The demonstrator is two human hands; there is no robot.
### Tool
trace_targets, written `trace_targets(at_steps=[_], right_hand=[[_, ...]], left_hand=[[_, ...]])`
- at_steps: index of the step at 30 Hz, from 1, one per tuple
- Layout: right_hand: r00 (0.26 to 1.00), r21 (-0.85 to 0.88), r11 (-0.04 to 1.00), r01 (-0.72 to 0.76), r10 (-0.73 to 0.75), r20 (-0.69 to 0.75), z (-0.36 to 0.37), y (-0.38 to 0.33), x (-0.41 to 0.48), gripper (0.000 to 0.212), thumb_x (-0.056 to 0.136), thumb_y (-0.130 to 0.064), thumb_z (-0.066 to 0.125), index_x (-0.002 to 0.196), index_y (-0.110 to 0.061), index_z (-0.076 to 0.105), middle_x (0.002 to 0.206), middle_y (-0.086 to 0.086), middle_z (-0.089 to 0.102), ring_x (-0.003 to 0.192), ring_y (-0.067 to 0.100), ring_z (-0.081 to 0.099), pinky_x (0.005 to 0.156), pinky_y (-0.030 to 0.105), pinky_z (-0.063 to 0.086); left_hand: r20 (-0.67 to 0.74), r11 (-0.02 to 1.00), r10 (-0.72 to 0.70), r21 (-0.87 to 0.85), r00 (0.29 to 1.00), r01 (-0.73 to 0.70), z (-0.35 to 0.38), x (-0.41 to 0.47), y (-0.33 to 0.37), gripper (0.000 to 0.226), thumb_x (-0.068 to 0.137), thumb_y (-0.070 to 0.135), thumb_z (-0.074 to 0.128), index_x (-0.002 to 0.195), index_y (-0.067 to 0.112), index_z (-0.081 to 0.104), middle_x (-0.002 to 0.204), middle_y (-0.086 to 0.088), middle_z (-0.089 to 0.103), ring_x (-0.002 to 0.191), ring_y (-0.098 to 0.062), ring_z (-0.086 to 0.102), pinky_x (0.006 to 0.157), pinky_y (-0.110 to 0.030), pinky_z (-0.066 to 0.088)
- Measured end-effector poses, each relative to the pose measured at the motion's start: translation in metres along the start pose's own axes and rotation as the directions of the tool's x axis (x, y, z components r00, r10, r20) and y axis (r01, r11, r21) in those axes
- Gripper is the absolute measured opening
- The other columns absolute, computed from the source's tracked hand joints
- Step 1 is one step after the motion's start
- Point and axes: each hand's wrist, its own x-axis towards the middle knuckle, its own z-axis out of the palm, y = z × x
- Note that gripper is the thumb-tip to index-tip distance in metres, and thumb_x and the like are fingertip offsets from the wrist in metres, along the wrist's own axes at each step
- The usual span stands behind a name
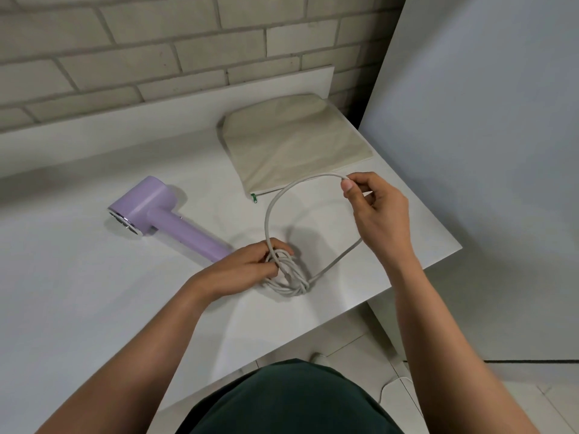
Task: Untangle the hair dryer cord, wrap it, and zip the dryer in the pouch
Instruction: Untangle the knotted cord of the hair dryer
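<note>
Dryer (163, 216) lies flat, handle toward near-right, nozzle far-left.

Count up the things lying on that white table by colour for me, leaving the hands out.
Purple: 1, the hair dryer
Off-white: 1, its cord
Beige: 1, the pouch
Total: 3
</note>
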Motion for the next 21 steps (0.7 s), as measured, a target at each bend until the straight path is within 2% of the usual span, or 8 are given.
trace_targets(at_steps=[2, 6, 10, 12, 14, 16, 18, 21], right_hand=[[0.999, -0.012, 0.999, -0.036, 0.036, 0.021, 0.000, 0.006, 0.003, 0.016, 0.101, -0.036, 0.064, 0.106, -0.025, 0.073, 0.093, -0.011, 0.071, 0.063, 0.026, 0.058, 0.063, 0.030, 0.051], [0.984, -0.148, 0.984, -0.103, 0.123, 0.131, 0.000, 0.025, 0.008, 0.018, 0.103, -0.039, 0.058, 0.105, -0.026, 0.072, 0.095, -0.011, 0.073, 0.082, 0.022, 0.069, 0.083, 0.043, 0.058], [0.931, -0.395, 0.917, -0.055, 0.190, 0.312, 0.006, 0.038, 0.005, 0.031, 0.103, -0.031, 0.059, 0.131, -0.020, 0.065, 0.126, -0.003, 0.070, 0.108, 0.025, 0.069, 0.093, 0.037, 0.051], [0.939, -0.493, 0.867, 0.075, 0.105, 0.327, 0.010, 0.035, 0.001, 0.055, 0.100, -0.026, 0.064, 0.152, -0.017, 0.047, 0.149, 0.001, 0.055, 0.117, 0.026, 0.066, 0.101, 0.040, 0.050], [0.912, -0.417, 0.857, 0.301, -0.131, 0.388, 0.013, 0.020, -0.005, 0.071, 0.096, -0.014, 0.065, 0.159, -0.021, 0.035, 0.161, -0.002, 0.038, 0.125, 0.026, 0.060, 0.103, 0.039, 0.050], [0.753, -0.271, 0.782, 0.561, -0.346, 0.560, 0.018, 0.002, -0.010, 0.078, 0.093, -0.005, 0.064, 0.159, -0.032, 0.033, 0.166, -0.010, 0.030, 0.127, 0.025, 0.054, 0.100, 0.037, 0.052], [0.601, -0.232, 0.658, 0.717, -0.414, 0.684, 0.028, -0.007, -0.015, 0.073, 0.093, -0.002, 0.062, 0.154, -0.036, 0.042, 0.162, -0.012, 0.037, 0.115, 0.021, 0.053, 0.089, 0.040, 0.056], [0.576, -0.273, 0.580, 0.768, -0.437, 0.691, 0.037, -0.004, -0.007, 0.037, 0.099, -0.018, 0.062, 0.134, -0.029, 0.066, 0.133, -0.007, 0.063, 0.100, 0.022, 0.055, 0.074, 0.047, 0.058]], left_hand=[[-0.053, 1.000, 0.022, 0.009, 0.998, -0.022, 0.003, 0.002, 0.000, 0.016, 0.103, 0.037, 0.055, 0.113, 0.036, 0.068, 0.101, 0.003, 0.070, 0.098, -0.012, 0.066, 0.101, -0.046, 0.049], [-0.150, 0.996, 0.079, 0.045, 0.985, -0.073, 0.007, 0.007, 0.003, 0.026, 0.107, 0.044, 0.048, 0.100, 0.030, 0.069, 0.086, 0.001, 0.065, 0.080, -0.008, 0.062, 0.091, -0.044, 0.053], [-0.204, 0.993, 0.098, 0.081, 0.974, -0.083, 0.004, 0.007, 0.011, 0.030, 0.105, 0.046, 0.051, 0.093, 0.024, 0.067, 0.074, 0.009, 0.061, 0.072, -0.008, 0.062, 0.079, -0.036, 0.052], [-0.214, 0.986, 0.112, 0.147, 0.970, -0.081, 0.002, 0.007, 0.014, 0.033, 0.104, 0.048, 0.052, 0.090, 0.021, 0.066, 0.067, 0.011, 0.057, 0.066, -0.006, 0.058, 0.070, -0.027, 0.047], [-0.217, 0.969, 0.134, 0.235, 0.967, -0.081, 0.002, 0.007, 0.018, 0.038, 0.103, 0.050, 0.052, 0.088, 0.017, 0.065, 0.064, 0.011, 0.054, 0.062, -0.003, 0.052, 0.064, -0.022, 0.042], [-0.214, 0.949, 0.164, 0.299, 0.963, -0.095, 0.002, 0.007, 0.023, 0.040, 0.103, 0.048, 0.052, 0.088, 0.013, 0.065, 0.065, 0.006, 0.058, 0.061, -0.003, 0.053, 0.060, -0.020, 0.040], [-0.207, 0.928, 0.192, 0.357, 0.959, -0.109, 0.001, 0.007, 0.026, 0.039, 0.103, 0.046, 0.052, 0.086, 0.013, 0.064, 0.064, 0.006, 0.058, 0.061, -0.004, 0.055, 0.057, -0.020, 0.039], [-0.205, 0.929, 0.206, 0.348, 0.957, -0.125, -0.001, 0.004, 0.028, 0.034, 0.102, 0.045, 0.054, 0.075, 0.026, 0.060, 0.059, 0.009, 0.051, 0.058, -0.006, 0.049, 0.057, -0.025, 0.036]])
